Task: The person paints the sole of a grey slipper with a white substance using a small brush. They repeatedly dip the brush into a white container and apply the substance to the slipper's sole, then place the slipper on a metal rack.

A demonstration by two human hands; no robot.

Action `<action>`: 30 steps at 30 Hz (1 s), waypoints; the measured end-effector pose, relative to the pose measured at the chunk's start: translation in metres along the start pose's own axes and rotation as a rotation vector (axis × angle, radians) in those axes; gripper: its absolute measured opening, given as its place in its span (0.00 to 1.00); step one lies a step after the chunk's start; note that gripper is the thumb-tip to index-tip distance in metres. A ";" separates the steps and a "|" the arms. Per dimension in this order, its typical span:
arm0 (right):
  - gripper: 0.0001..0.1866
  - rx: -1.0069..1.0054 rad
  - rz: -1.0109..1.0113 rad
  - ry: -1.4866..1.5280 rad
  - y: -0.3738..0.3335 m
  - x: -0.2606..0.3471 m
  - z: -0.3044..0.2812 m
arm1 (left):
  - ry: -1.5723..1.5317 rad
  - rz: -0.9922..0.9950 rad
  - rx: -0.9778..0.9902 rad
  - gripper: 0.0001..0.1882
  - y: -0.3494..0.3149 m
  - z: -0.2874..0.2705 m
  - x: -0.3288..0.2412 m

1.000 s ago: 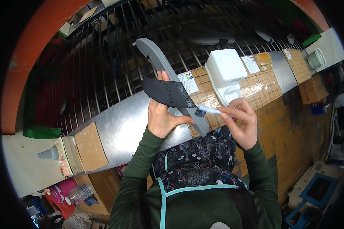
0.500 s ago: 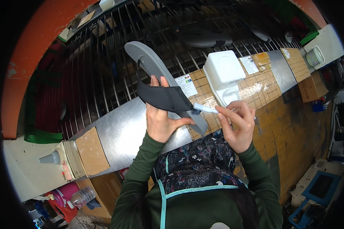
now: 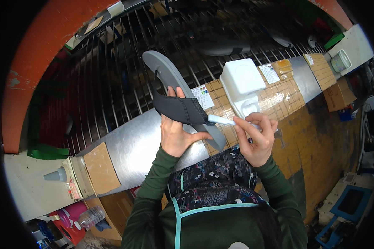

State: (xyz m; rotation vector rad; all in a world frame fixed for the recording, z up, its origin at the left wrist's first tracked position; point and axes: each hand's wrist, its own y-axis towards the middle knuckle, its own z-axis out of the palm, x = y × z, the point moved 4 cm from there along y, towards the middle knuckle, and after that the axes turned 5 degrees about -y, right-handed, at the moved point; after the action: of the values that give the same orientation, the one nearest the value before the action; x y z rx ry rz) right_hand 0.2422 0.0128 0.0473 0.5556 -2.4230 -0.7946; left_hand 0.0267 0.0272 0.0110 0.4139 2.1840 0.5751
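A grey sandal with a wide black strap is held up by my left hand. Two of its fingertips poke up through the strap opening, and the thumb presses along the sole edge. My right hand pinches a slim white-handled brush. The brush's dark tip meets the strap's lower right edge, beside the sole. Just beyond the right hand stands a white plastic dispenser bottle with a small open cup at its near side.
Beyond the metal ledge and its taped cardboard runs a rack of metal rods. Other grey sandals lie on it. A grey cone sits at the left, a pale green cup at the far right.
The sandal has shifted slightly right and down in my left hand. The brush has turned a little flatter, its tip staying at the strap edge.
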 end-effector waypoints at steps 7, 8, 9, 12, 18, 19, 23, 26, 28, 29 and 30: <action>0.13 0.034 0.126 0.247 0.001 -0.015 0.007 | -0.168 -0.123 0.120 0.75 0.002 0.010 0.009; 0.13 0.045 0.116 0.245 0.001 -0.016 0.006 | -0.186 -0.133 0.120 0.75 0.002 0.011 0.009; 0.13 0.057 0.107 0.243 0.001 -0.017 0.005 | -0.197 -0.143 0.119 0.76 0.003 0.011 0.010; 0.13 0.087 0.095 0.261 0.003 -0.019 0.004 | -0.233 -0.144 0.115 0.76 0.003 0.011 0.011; 0.12 0.107 0.024 0.263 0.007 -0.023 0.001 | -0.237 -0.123 0.134 0.77 0.007 0.012 0.013; 0.12 0.106 0.033 0.257 0.006 -0.023 0.001 | -0.243 -0.128 0.133 0.77 0.007 0.011 0.013; 0.12 0.107 0.002 0.245 0.007 -0.023 -0.001 | -0.258 -0.134 0.124 0.78 0.009 0.010 0.013; 0.12 0.112 -0.012 0.231 0.008 -0.023 -0.003 | -0.269 -0.137 0.119 0.78 0.010 0.009 0.014; 0.12 0.108 -0.035 0.209 0.008 -0.022 -0.003 | -0.261 -0.126 0.121 0.78 0.012 0.008 0.015; 0.11 0.105 -0.039 0.214 0.009 -0.022 -0.004 | -0.257 -0.124 0.122 0.78 0.012 0.007 0.016; 0.11 0.102 -0.046 0.210 0.009 -0.021 -0.004 | -0.252 -0.128 0.125 0.78 0.013 0.007 0.017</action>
State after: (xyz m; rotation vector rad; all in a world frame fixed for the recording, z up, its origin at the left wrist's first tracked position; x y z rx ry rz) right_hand 0.2591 0.0289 0.0483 0.6996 -2.2726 -0.6007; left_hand 0.0231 0.0476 0.0033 0.3868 1.9923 0.2996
